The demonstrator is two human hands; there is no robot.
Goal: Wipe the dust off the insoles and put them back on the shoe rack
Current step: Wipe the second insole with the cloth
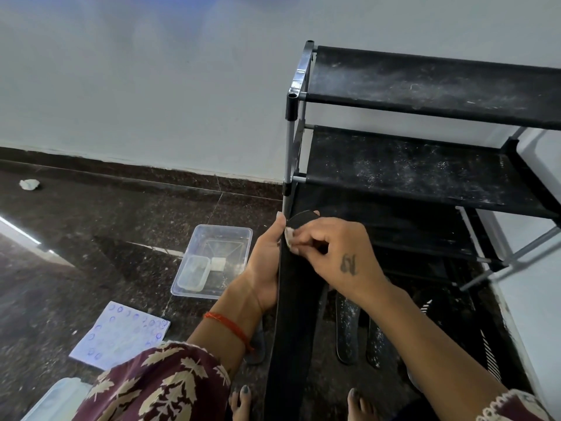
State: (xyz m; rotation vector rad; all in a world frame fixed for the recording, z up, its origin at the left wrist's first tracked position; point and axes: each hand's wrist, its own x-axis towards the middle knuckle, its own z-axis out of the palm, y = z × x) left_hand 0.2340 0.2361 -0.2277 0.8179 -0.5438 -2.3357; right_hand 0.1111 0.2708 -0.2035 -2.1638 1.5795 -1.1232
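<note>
Between both hands, 1 long black insole (291, 314), edge-on.

Left hand (263, 265) holds a black insole (296, 299) upright while right hand (334, 253) pinches a wipe (288, 237) against it, beside dusty rack (425, 165).

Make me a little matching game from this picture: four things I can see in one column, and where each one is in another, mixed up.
Things:
1. black insole
2. small wipe
3. clear plastic tub
4. crumpled white paper

Places:
A. on the floor by the far wall
B. pinched in the right hand
C. gripped by the left hand
D. on the floor beside the shoe rack

Pairs: 1-C, 2-B, 3-D, 4-A
</note>
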